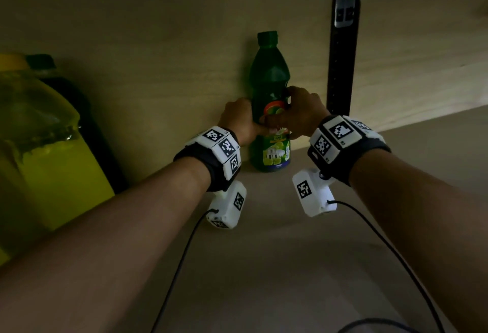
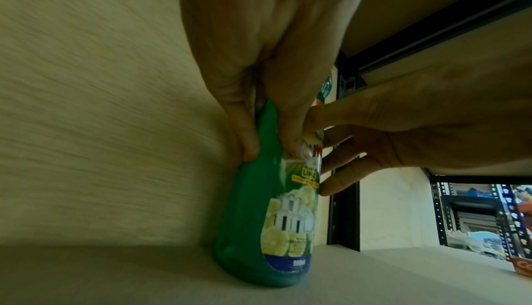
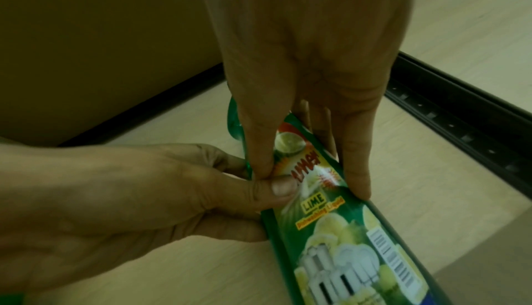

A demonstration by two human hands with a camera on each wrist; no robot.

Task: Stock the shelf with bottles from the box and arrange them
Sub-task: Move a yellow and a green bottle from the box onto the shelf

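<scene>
Gripping from both sides, my left hand (image 1: pixel 239 118) and right hand (image 1: pixel 303 116) wrap the green bottle (image 1: pixel 269 81) mid-body. It stands upright on the shelf (image 1: pixel 290 253), close to the back panel (image 1: pixel 158 42). Yellow jug (image 1: pixel 39 147) far left.

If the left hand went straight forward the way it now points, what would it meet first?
The left hand already holds the green bottle, which stands on the shelf. Straight ahead, past the bottle's left side, it would probably meet the back panel; the gap looks small, though depth is unclear.
</scene>
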